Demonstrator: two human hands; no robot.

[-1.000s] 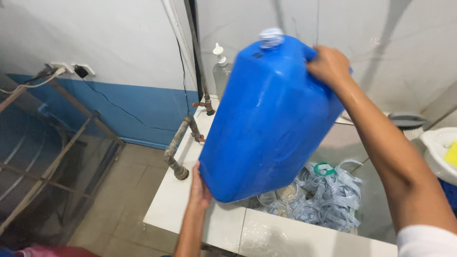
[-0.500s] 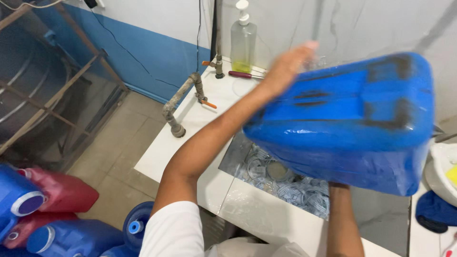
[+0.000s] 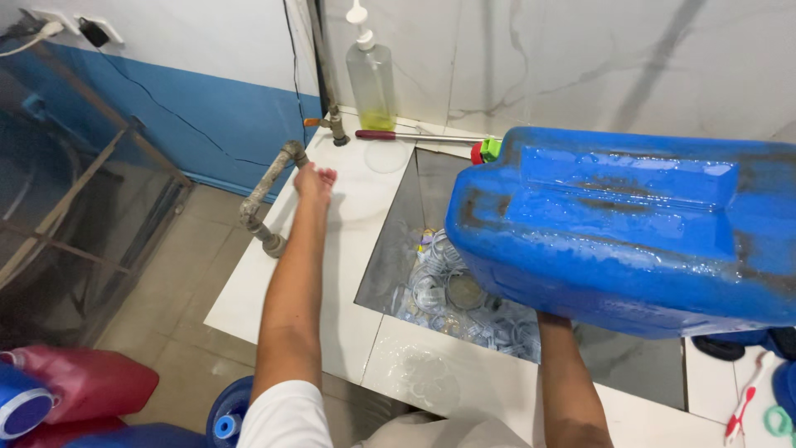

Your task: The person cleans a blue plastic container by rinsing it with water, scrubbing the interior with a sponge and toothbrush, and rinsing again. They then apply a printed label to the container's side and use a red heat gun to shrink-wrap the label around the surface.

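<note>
The big blue jerrycan (image 3: 630,228) lies on its side in the air over the right part of the sunken sink basin (image 3: 398,241), its wet upper face turned toward the camera and its near-left corner above the pile of clear plastic scraps (image 3: 452,290) at the bottom of the basin. The right hand is hidden under the can; only the forearm rises to its underside at the near side, so the can rests on this hand, but I cannot tell how the fingers are closed on it. The left hand (image 3: 315,181) is stretched out far to the left, over the white tiled counter (image 3: 274,282), with the fingers loosely spread and holding nothing; it is just beside the rusty metal pipe (image 3: 267,195) that bends down over the left edge of the counter. At the far side, against the wall, a clear pump bottle (image 3: 371,79) with yellowish liquid stands upright, and a brush with a dark red handle (image 3: 406,136) lies along the far rim of the basin, its green and red end (image 3: 487,150) touching or almost touching the far-left corner of the can. On the floor at the near left lie a red container (image 3: 91,386) and blue containers with round openings (image 3: 228,415).
</note>
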